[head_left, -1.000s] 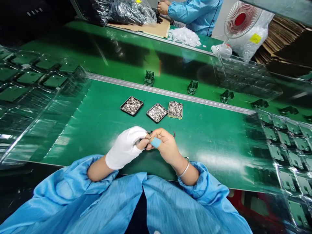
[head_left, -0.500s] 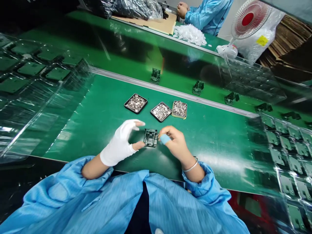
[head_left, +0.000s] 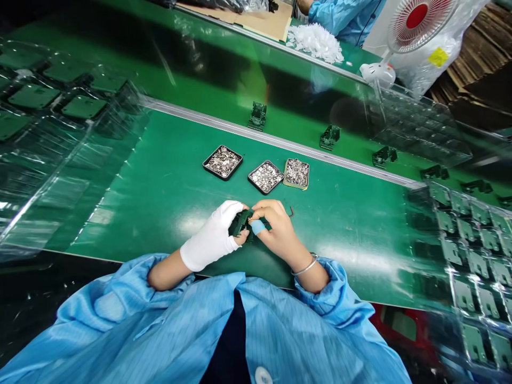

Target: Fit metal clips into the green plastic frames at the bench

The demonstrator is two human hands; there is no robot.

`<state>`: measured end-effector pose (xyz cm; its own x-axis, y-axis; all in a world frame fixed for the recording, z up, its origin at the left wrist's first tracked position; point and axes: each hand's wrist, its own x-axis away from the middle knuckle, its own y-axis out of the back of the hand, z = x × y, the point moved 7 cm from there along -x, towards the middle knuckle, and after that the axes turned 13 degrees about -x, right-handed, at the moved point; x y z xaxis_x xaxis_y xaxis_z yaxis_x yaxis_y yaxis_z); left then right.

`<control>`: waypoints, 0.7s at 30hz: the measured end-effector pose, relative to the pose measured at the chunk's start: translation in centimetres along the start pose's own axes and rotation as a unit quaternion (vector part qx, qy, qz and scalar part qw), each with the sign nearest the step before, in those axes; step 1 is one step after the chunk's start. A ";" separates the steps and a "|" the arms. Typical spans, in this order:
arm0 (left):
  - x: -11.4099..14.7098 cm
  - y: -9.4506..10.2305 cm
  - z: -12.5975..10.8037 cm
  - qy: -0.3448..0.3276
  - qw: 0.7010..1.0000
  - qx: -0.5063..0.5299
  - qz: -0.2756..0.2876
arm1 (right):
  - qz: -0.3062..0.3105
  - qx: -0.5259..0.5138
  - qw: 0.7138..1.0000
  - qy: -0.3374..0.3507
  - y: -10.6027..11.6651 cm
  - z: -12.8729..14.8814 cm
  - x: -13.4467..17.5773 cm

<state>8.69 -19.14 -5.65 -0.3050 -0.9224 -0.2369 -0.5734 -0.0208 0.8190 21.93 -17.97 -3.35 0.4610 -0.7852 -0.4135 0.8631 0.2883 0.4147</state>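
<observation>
My left hand (head_left: 214, 237), in a white glove with bare fingertips, grips a small green circuit board assembly (head_left: 240, 221) by its edges, and the board is tilted. Against the board's right side, my right hand (head_left: 276, 229) has its thumb and fingers pinched together. A blue cover sits on that thumb. What the pinch holds is too small and hidden to name. Beyond the hands lie a black tray of small metal parts (head_left: 223, 162), a second such tray (head_left: 265, 177) and a yellowish-edged tray (head_left: 296, 173), also full of metal parts.
Several board assemblies, one being this board (head_left: 257, 116), stand in a row behind the metal rail (head_left: 280, 143). Clear plastic trays with boards flank me, left (head_left: 72, 128) and right (head_left: 476, 250). A small dark-red piece (head_left: 292, 212) lies by my right hand. Across the bench are a fan (head_left: 418, 21) and a co-worker's sleeve (head_left: 344, 18).
My left fingers have closed on the board, which is now tilted instead of flat. My right hand has moved left against it. The view has shifted slightly.
</observation>
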 end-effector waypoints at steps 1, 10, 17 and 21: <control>0.0 0.0 -0.1 0.000 1.000 -0.001 0.002 | 0.004 0.003 1.000 -0.004 -0.1 0.0 0.0; 0.2 0.2 -0.6 -0.021 0.999 -0.021 -0.025 | -0.006 -0.011 1.000 -0.005 -0.2 0.1 0.0; 0.6 0.1 -0.9 -0.025 0.999 -0.013 -0.040 | -0.036 -0.014 0.999 -0.009 -0.1 0.1 0.1; 1.1 0.0 -1.5 -0.043 0.993 -0.073 -0.082 | -0.041 -0.015 0.999 -0.010 0.0 0.0 0.2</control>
<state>9.53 -20.75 -5.10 -0.2833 -0.8659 -0.4122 -0.5062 -0.2300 0.8311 22.03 -18.11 -3.42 0.3848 -0.8177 -0.4281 0.9034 0.2386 0.3563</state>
